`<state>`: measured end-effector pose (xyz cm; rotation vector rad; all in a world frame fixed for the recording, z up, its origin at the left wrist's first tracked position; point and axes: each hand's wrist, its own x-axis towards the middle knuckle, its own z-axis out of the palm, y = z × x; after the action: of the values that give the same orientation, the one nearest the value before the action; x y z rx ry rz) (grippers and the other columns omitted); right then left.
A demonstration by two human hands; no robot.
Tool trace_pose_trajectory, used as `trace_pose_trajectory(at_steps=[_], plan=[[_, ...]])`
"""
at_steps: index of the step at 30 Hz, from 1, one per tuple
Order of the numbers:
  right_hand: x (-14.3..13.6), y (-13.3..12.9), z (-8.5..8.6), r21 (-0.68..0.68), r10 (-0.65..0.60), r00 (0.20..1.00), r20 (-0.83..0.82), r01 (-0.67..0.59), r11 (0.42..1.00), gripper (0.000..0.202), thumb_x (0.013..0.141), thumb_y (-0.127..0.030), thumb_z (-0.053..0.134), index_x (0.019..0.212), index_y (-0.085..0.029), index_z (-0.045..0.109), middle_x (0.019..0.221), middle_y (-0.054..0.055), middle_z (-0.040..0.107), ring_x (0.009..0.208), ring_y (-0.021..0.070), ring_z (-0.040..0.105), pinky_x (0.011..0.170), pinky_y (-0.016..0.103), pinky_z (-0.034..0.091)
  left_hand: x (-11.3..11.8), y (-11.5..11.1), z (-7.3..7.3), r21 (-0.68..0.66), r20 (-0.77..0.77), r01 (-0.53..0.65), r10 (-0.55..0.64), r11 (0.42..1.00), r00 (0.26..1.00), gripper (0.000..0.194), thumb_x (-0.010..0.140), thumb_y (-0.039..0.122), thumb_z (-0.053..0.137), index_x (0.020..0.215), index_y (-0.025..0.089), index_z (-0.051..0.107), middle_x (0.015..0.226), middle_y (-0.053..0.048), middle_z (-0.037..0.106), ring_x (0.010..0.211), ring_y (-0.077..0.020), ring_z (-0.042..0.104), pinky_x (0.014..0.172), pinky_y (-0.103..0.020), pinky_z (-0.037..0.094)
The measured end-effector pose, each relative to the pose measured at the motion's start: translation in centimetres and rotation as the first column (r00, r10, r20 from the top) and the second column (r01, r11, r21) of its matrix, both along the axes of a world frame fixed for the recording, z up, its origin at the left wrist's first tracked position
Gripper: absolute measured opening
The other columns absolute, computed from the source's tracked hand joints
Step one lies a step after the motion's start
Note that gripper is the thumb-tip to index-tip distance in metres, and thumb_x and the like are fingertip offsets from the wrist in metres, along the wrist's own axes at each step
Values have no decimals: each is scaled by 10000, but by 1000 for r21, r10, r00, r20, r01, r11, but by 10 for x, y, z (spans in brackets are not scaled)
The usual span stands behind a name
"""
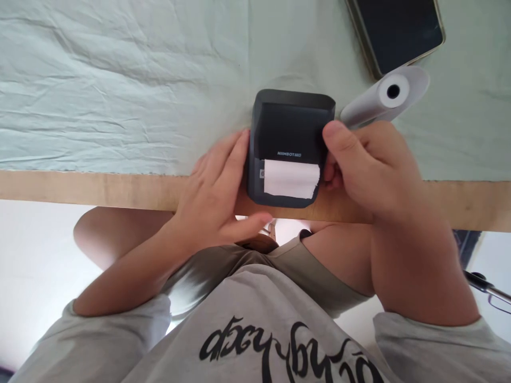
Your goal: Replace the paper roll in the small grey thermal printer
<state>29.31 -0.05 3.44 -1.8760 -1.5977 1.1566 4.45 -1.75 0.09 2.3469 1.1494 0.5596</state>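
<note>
A small dark grey label printer (289,133) stands at the near edge of the table, with a white strip of paper (291,180) sticking out of its front slot. My left hand (217,191) lies against the printer's left side with the fingers stretched along it and the thumb under the table edge. From the right, my right hand (371,170) grips the printer, the thumb resting on its top right corner. The printer is held between both hands.
A white paper roll (385,96) lies just behind my right hand. A dark phone (399,32) lies at the far right. A pale green cloth (120,80) covers the table, leaving a wooden edge (80,187) bare. A dark metal object (485,284) pokes in at the lower right.
</note>
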Motion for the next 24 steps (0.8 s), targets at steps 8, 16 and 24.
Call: trace_pose_trajectory(at_steps=[8, 16, 24], plan=[[1, -4, -7, -63, -117, 983, -141, 109, 992, 784, 984, -809, 302, 539, -216, 558, 491, 10, 550, 480, 100, 538, 517, 292, 437, 0, -1, -8, 80, -122, 0, 9, 997, 992, 1073, 898, 805, 615, 1649, 119, 271, 1592, -273, 485, 1491, -387, 503, 1220, -507, 453], [2, -1, -2, -110, -103, 982, -160, 86, 990, 790, 1025, -741, 296, 527, -199, 582, 495, 29, 569, 512, 107, 541, 551, 295, 417, 3, 0, -12, 15, -115, -93, 94, 996, 989, 1205, 756, 896, 685, 1672, 241, 255, 1644, -185, 437, 1535, -428, 431, 1246, -556, 428], [-2, -2, 1, -76, -102, 985, -139, 92, 993, 786, 987, -787, 351, 505, -200, 558, 480, 7, 550, 515, 102, 541, 572, 291, 418, 4, -1, -10, -15, -105, -133, 131, 991, 986, 1212, 723, 873, 744, 1670, 273, 284, 1659, -156, 427, 1525, -417, 450, 1247, -529, 442]])
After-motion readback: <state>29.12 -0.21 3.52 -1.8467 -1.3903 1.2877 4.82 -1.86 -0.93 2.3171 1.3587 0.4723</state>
